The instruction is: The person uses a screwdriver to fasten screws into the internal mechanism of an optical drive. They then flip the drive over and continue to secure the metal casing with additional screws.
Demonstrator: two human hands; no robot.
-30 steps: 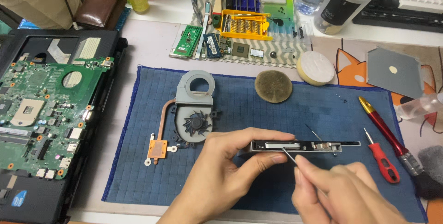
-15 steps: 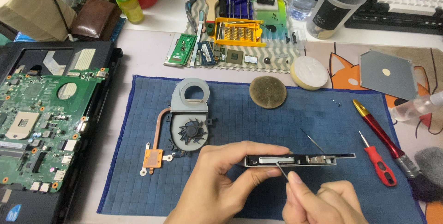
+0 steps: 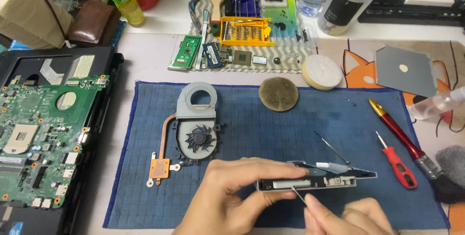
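Note:
My left hand (image 3: 232, 194) grips a slim grey optical drive (image 3: 317, 176) by its left end, holding it on edge just above the blue work mat (image 3: 271, 119). My right hand (image 3: 346, 218), at the bottom edge of the view, pinches a thin metal pin (image 3: 298, 194) whose tip touches the front face of the drive. A grey cooling fan with a copper heat pipe (image 3: 191, 128) lies on the mat to the left of my hands.
A green laptop motherboard (image 3: 36, 143) lies in its black case at the left. Two red screwdrivers (image 3: 397, 165) rest on the mat's right side. A round dark pad (image 3: 278, 93), a white disc (image 3: 322, 72), a yellow bit set (image 3: 247, 30) and small circuit boards lie farther back.
The drive and both hands sit slightly lower and farther right in view. My right hand has sunk towards the bottom edge, with the pin still at the drive's front face.

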